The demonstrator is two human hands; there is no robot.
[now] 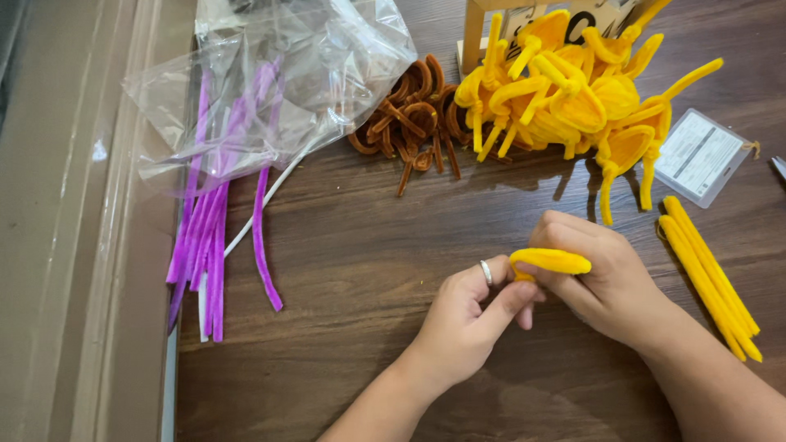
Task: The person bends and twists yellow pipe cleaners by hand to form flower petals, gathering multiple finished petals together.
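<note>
Both the left hand (467, 315) and right hand (602, 278) pinch a folded yellow pipe cleaner (550, 261), lying level, left to right, across the table (360, 270).

This looks like a home craft corner. A dark wooden table (344, 270) carries piles of bent yellow pipe cleaners (565, 90) and brown pipe cleaners (413, 110) near its far edge, and purple pipe cleaners (209, 237) come out of a clear plastic bag (270, 74) at its left edge.
</note>
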